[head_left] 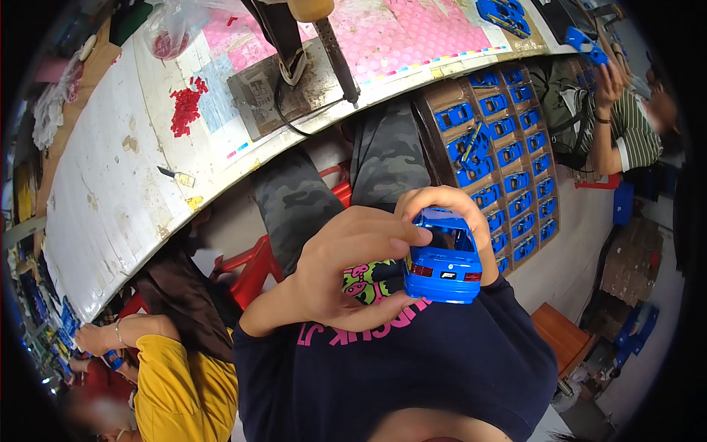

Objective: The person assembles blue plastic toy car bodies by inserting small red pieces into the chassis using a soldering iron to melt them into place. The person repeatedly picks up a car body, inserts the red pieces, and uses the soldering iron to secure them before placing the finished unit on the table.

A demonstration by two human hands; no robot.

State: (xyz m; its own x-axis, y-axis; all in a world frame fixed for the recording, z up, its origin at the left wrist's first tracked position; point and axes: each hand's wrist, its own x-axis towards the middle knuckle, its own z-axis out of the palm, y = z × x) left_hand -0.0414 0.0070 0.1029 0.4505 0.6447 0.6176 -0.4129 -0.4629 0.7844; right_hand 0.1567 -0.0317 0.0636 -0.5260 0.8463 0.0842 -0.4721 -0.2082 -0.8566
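I hold a blue toy car body close in front of my chest, its rear end with red tail lights facing the camera. My left hand grips it from the left, thumb under its lower edge and fingertips against its roof and rear window. My right hand curls over the car's far side, and only the fingers show around the roof. Both hands sit above my camouflage-trousered knees.
A long white workbench carries a pile of small red parts, a soldering-type tool, a pink sheet and a plastic bag. A cardboard tray of blue toy cars leans to my right. A red stool stands below. One person in stripes holds a blue car, another wears yellow.
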